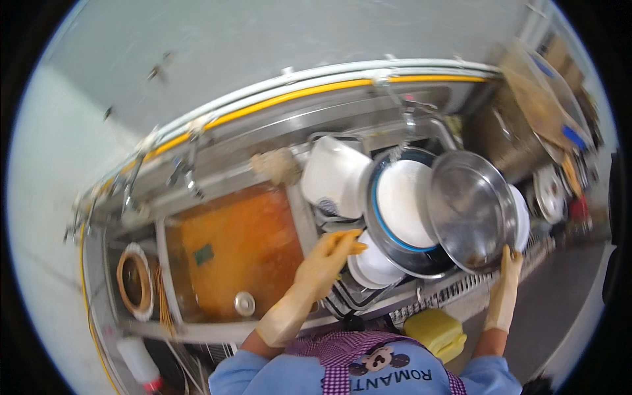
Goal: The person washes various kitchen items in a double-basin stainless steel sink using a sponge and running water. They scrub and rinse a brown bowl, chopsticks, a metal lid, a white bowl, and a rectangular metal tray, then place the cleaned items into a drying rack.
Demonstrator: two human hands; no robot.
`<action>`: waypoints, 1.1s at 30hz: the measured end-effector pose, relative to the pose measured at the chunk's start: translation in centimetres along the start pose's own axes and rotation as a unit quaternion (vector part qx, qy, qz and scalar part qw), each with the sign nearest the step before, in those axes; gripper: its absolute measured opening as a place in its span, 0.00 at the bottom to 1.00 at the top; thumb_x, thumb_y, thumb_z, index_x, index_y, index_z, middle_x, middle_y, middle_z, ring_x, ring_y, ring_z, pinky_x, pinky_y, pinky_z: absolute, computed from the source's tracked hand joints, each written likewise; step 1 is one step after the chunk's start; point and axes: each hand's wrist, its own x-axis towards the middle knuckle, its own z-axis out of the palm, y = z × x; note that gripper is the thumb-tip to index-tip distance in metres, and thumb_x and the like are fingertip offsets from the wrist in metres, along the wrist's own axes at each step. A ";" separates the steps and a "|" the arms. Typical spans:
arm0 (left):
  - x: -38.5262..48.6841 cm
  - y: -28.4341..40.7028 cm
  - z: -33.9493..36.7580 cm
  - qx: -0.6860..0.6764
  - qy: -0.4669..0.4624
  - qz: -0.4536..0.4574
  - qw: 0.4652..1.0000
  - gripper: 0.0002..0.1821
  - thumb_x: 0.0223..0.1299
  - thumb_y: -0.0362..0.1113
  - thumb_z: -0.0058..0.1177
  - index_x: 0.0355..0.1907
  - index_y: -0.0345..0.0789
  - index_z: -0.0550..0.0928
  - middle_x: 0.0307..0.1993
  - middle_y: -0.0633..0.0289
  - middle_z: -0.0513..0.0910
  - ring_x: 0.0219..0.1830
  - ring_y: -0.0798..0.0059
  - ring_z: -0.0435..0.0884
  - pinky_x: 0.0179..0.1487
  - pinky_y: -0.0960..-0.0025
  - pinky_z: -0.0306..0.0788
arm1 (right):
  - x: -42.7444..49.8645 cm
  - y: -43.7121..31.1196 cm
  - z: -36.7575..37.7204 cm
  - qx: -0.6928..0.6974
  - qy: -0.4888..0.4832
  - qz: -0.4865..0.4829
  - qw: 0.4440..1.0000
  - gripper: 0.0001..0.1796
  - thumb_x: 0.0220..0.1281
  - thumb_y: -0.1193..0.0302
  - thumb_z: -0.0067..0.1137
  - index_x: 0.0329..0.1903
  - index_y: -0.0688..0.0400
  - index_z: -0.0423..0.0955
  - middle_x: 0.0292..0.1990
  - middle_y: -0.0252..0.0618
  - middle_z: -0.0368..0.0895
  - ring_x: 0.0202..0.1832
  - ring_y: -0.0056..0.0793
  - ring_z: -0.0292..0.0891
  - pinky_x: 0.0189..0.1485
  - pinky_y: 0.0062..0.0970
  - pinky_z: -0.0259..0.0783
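My right hand (504, 291), in a rubber glove, grips the lower right rim of a round stainless steel basin (469, 207). The basin is tilted, with a small brown patch of residue near its lower edge. My left hand (321, 264), gloved too, has its fingers loosely bent beside white bowls (377, 264); nothing shows in it, and contact with the bowls is unclear. Between the hands, a large metal basin (390, 252) holds a blue-rimmed dark vessel (376, 197) and a round white plate (405, 202). The steel basin partly covers them.
Left lies a sink (232, 247) of orange-brown water with a green scouring pad (203, 255) and a round metal piece (244, 303). White rectangular dishes (331, 173) stand behind the bowls. A faucet (409, 118) overhangs the basins. A large metal pot (508, 128) and yellow jerrycan (434, 333) are right.
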 end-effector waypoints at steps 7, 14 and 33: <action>-2.6 -0.3 2.7 -0.045 0.007 -0.067 0.997 0.27 0.87 0.52 0.49 0.72 0.34 0.79 0.59 0.60 0.91 0.64 0.76 0.83 0.72 0.71 0.69 | 4.4 5.9 0.9 0.312 -0.214 0.234 0.896 0.26 0.74 0.72 0.65 0.71 0.63 0.75 0.57 0.44 0.89 0.42 0.34 0.89 0.31 0.30 0.82; -6.2 -3.1 -2.6 -0.093 0.119 -0.051 0.987 0.26 0.87 0.52 0.48 0.71 0.33 0.80 0.58 0.58 0.92 0.65 0.73 0.83 0.76 0.67 0.66 | 2.1 0.4 -1.1 0.271 -0.216 0.144 0.927 0.24 0.68 0.72 0.65 0.64 0.67 0.79 0.55 0.50 0.87 0.51 0.42 0.88 0.53 0.40 0.88; -2.4 -2.8 -4.5 -0.064 0.215 0.086 0.971 0.26 0.83 0.48 0.54 0.70 0.30 0.79 0.50 0.50 0.91 0.58 0.63 0.88 0.67 0.64 0.75 | -8.9 -14.0 5.2 0.333 -0.240 0.145 0.900 0.13 0.71 0.74 0.58 0.55 0.62 0.80 0.36 0.43 0.85 0.35 0.39 0.85 0.37 0.41 0.84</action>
